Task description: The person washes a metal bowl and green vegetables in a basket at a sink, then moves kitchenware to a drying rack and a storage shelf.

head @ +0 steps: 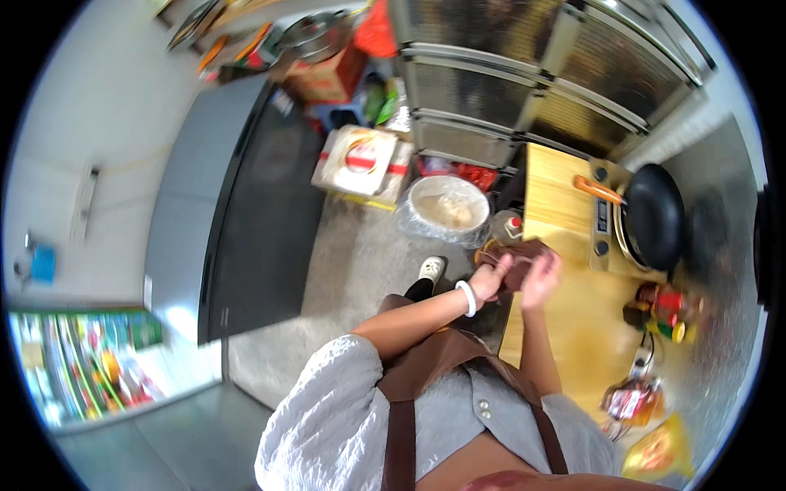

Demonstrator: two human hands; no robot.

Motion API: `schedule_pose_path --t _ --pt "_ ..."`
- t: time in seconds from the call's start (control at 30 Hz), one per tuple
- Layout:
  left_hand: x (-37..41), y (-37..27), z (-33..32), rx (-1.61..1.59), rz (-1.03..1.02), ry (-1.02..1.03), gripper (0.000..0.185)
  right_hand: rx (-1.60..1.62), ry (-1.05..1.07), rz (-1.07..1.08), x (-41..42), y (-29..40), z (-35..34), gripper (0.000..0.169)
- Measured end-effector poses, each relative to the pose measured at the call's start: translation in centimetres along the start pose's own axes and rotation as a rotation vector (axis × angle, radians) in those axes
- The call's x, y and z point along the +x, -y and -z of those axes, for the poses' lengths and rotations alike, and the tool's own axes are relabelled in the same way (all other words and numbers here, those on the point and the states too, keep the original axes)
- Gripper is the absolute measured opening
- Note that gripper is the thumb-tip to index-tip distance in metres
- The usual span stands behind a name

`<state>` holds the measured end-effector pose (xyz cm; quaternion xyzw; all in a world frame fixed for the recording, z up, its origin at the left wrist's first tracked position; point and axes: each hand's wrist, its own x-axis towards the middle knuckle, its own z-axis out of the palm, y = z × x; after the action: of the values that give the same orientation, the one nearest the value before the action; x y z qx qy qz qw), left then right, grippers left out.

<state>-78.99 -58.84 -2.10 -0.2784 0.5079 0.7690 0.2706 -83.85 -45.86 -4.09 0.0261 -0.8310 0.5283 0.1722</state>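
My left hand (488, 279), with a white bangle on its wrist, grips a dark brown item (519, 264) that looks like cloth or a soft pouch. A thin pale cord or strip runs across it. My right hand (541, 279) is at its other side, with fingers bent near the cord's end; blur hides whether they pinch it. Both hands are beside the left edge of the wooden countertop (571, 319). Just beyond them stands a clear plastic jug with a red cap (514, 222). I wear a brown apron (430, 362).
A black frying pan (654, 215) rests on the cooker (603, 215). Jars (669, 304) and bottles line the counter's right side. A plastic-wrapped basin (448, 205) and stacked boxes (362, 162) stand on the floor beside a dark cabinet (264, 215). Metal-framed cabinets (473, 92) stand beyond.
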Motion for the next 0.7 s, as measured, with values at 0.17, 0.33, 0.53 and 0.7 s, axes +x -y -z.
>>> schedule_pose_path --t 0.17,0.33,0.53,0.7 --pt "-7.6 -3.4 1.0 -0.279 -0.148 0.107 0.087 -0.379 -0.321 -0.035 2.1 0.0 8.7 0.045" --pt "-10.4 1.2 7.8 -0.160 -0.351 -0.198 0.082 -1.148 -0.309 -0.004 4.7 -7.1 11.4 0.075" --pt "-20.9 22.8 20.0 0.343 -0.248 -0.798 0.069 -0.491 0.392 0.273 -0.1 7.9 -2.9 0.057" --pt "-34.3 45.8 24.6 0.182 -0.039 -1.157 0.049 0.374 1.411 0.220 -14.4 24.1 -16.0 0.046"
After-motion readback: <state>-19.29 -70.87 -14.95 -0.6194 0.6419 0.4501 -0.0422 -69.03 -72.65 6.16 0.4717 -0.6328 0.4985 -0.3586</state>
